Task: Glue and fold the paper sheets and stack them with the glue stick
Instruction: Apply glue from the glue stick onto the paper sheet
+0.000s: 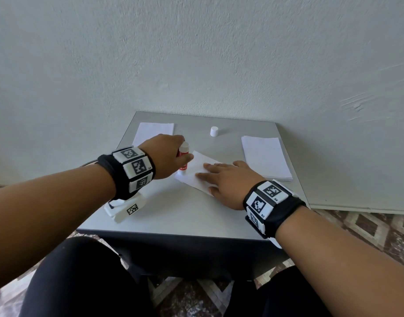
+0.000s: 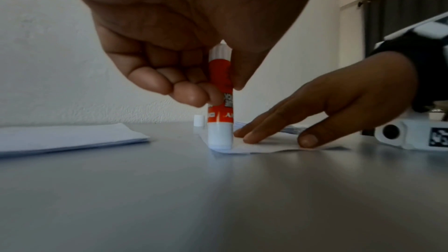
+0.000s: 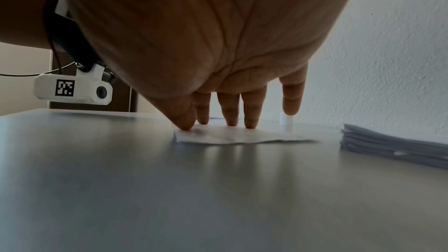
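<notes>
L hand [image 1: 168,156] clenches glue stick [image 2: 220,106] upright, tip on sheet's [image 1: 197,173] left end; R hand [image 1: 228,181] flat, pinning right end.

The small grey square table [image 1: 173,216] carries five obstructions. A thin stack of white paper sheets [image 1: 154,132] lies at the far left corner. A thicker stack of white paper sheets [image 1: 266,157] lies along the right edge. A small white cylindrical cap [image 1: 214,131] stands upright near the far edge, between the two stacks and apart from both. The centre is occupied: the left hand [image 1: 166,156] grips an upright red-and-white glue stick [image 1: 184,160] on a single white paper sheet [image 1: 196,175], which the right hand [image 1: 228,181] presses flat. The strip along the near edge appears unobstructed, though both forearms cross above it.
</notes>
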